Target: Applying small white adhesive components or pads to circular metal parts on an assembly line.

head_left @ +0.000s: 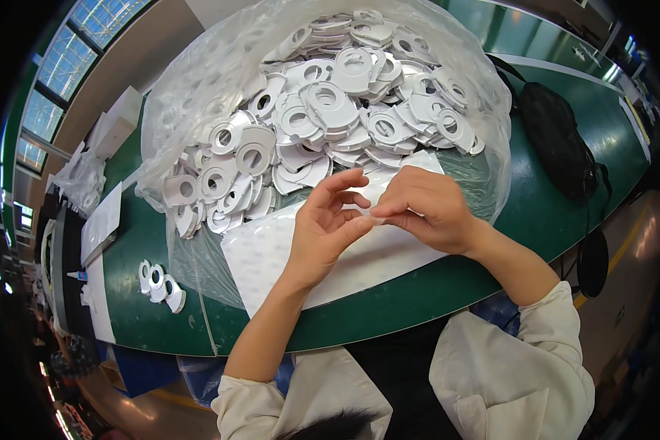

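Small pale bit point(378, 220) sits at the fingertips, over the white sheet point(260, 260); too small to make out its shape. Right hand point(434, 213): thumb and index closed in a pinch on it. Left hand point(326, 227): fingers half-curled, spread, thumb tip right beside the bit; can't tell if it grips. White ring-ended parts point(330, 106) are heaped beyond both hands.

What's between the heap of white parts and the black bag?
In the head view, the edge of the clear plastic, then a strip of green table.
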`<state>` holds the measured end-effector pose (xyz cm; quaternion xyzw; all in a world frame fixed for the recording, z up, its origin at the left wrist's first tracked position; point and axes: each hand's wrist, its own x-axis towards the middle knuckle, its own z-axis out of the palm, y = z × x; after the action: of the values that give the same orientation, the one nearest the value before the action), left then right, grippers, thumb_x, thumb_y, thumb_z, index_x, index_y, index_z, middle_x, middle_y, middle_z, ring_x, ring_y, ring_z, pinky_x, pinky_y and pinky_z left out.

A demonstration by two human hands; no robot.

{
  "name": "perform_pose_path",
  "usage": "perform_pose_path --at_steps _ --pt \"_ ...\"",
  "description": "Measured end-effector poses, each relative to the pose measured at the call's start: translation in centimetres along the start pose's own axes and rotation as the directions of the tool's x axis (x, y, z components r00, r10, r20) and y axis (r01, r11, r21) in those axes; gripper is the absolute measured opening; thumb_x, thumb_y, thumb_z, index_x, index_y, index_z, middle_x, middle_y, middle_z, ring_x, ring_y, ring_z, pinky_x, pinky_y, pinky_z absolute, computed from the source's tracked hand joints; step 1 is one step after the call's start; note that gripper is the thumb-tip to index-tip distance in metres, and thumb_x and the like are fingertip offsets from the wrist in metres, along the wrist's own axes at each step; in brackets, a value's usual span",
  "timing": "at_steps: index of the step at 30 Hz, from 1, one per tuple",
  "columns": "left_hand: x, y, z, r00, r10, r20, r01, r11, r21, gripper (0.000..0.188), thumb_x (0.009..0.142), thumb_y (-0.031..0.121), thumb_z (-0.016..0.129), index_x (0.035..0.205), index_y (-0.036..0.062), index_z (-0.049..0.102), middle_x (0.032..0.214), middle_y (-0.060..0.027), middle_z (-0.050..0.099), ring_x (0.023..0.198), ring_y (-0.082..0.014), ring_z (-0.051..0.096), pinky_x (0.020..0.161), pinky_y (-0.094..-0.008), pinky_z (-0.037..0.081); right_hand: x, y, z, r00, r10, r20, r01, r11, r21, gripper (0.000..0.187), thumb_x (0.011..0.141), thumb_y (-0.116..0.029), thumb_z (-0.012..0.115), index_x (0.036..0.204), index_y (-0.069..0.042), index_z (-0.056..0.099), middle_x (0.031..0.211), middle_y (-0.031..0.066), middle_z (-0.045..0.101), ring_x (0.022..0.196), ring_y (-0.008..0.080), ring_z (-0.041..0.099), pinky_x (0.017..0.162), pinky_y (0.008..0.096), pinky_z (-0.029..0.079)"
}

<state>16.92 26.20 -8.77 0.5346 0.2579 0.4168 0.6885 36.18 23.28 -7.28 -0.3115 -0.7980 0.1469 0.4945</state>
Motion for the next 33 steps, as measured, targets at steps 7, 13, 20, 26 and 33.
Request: perform_pose_path --at_steps 7,13,20,26,33 --pt "-0.9 -0.5 0.4 0.987 0.159 -0.006 -0.153 0.960 0.236 0.034 0.081 0.007 0.070 0.114 -0.0003 0.063 0.106 -0.0091 0.065 0.093 -0.0130 0.058 0.082 -0.0264 0.046 0.1 -0.6 -0.4 0.906 0.422 0.020 -0.415 0.879 0.234 0.005 0.079 -0.004 0.069 0.081 -0.001 0.066 0.072 0.0067 0.064 0.065 0.0152 0.060 0.060 0.0257 0.045" --pt "-1.0 -0.7 0.9 0.976 0.168 -0.137 -0.121 0.947 0.296 0.017 0.085 0.001 0.065 0.101 -0.0035 0.067 0.088 -0.0075 0.069 0.080 -0.0103 0.062 0.073 -0.0217 0.048 -0.2 -0.4 0.3 0.961 0.278 -0.018 -0.277 0.960 0.030 0.014 0.078 -0.007 0.071 0.090 -0.002 0.068 0.075 0.0072 0.066 0.063 0.0145 0.059 0.060 0.0249 0.045" --pt "-0.5 -0.7 -0.5 0.960 -0.058 -0.274 0.077 0.995 0.057 0.008 0.088 0.008 0.063 0.090 0.0007 0.060 0.080 -0.0056 0.064 0.070 -0.0080 0.057 0.063 -0.0212 0.045 0.3 0.3 -0.2 0.938 0.296 -0.180 -0.324 0.933 -0.158 0.036 0.077 -0.008 0.072 0.112 -0.004 0.064 0.092 0.0090 0.067 0.075 0.0196 0.060 0.069 0.0283 0.049" --pt "-0.5 -1.0 -0.5 0.977 -0.118 -0.178 0.114 0.993 -0.033 0.008 0.090 0.011 0.060 0.090 0.0040 0.057 0.078 -0.0035 0.061 0.066 -0.0068 0.052 0.059 -0.0210 0.041 -0.1 1.2 0.3 0.999 -0.010 0.040 0.020 0.963 -0.269 0.040 0.070 -0.002 0.074 0.108 -0.008 0.066 0.109 0.0079 0.062 0.097 0.0243 0.056 0.080 0.0329 0.048" --pt "-1.1 0.1 0.9 0.992 0.069 -0.102 -0.009 0.870 0.494 0.019 0.090 0.013 0.059 0.105 0.0012 0.059 0.081 -0.0024 0.062 0.072 -0.0086 0.055 0.065 -0.0223 0.043 -0.2 1.1 -0.2 0.999 -0.042 0.022 0.045 0.977 -0.209 0.021 0.069 0.000 0.074 0.088 -0.006 0.068 0.085 0.0036 0.065 0.084 0.0234 0.059 0.071 0.0309 0.048"
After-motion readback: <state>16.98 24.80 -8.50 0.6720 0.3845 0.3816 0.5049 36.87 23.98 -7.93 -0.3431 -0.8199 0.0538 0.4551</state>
